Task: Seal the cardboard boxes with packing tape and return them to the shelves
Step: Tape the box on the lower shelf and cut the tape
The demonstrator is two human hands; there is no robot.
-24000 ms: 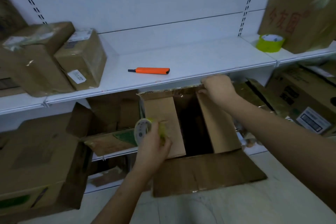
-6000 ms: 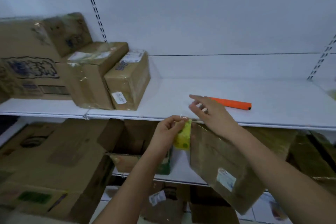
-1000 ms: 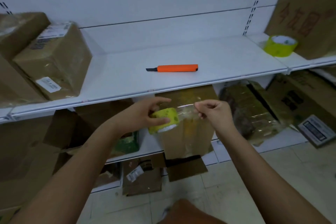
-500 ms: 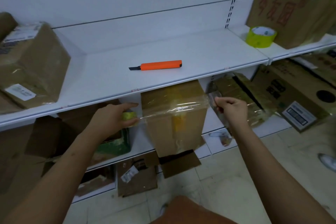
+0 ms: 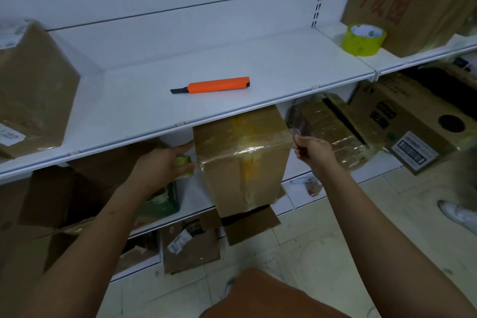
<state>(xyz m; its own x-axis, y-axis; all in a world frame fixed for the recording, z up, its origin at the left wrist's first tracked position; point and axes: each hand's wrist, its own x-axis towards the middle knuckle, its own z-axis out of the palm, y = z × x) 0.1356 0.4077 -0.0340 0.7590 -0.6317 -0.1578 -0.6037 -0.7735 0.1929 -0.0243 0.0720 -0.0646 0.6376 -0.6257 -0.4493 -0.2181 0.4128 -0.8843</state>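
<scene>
While both forearms reach forward from the bottom of the view, a brown-clad knee (image 5: pixel 273 297) occupies the nearest foreground above the pale tiled floor (image 5: pixel 322 245); the left hand (image 5: pixel 160 162) curls round a yellow-green tape roll (image 5: pixel 183 164), gripping it just beside the left face of the cardboard box (image 5: pixel 242 160); the right hand (image 5: pixel 313 151) pinches the free end of the clear tape strip (image 5: pixel 300 126) at the right edge of the box, fingers closed on the film; the strip runs across the top front of the box from the roll to the right hand, lying glossy against the cardboard. The box stands at the front of the lower shelf (image 5: pixel 291 201), partly under the edge of the upper shelf; an open flap (image 5: pixel 251 227) hangs beneath it; a yellowish tape band runs down its middle. Left of the box, a green package (image 5: pixel 162 202) and open cartons lie in shadow; right of it, a film-wrapped carton (image 5: pixel 333 131) and a printed box with a round hole (image 5: pixel 407 124) rest tilted; a white shoe (image 5: pixel 456 214) shows at the far right on the floor. On the white upper shelf (image 5: pixel 154 111), an orange utility knife (image 5: pixel 214 85) lies well apart from a labelled parcel (image 5: pixel 31 85) at the left; a second yellow-green tape roll (image 5: pixel 364 40) stands at the right, just beside a large carton with red characters (image 5: pixel 402 0).
</scene>
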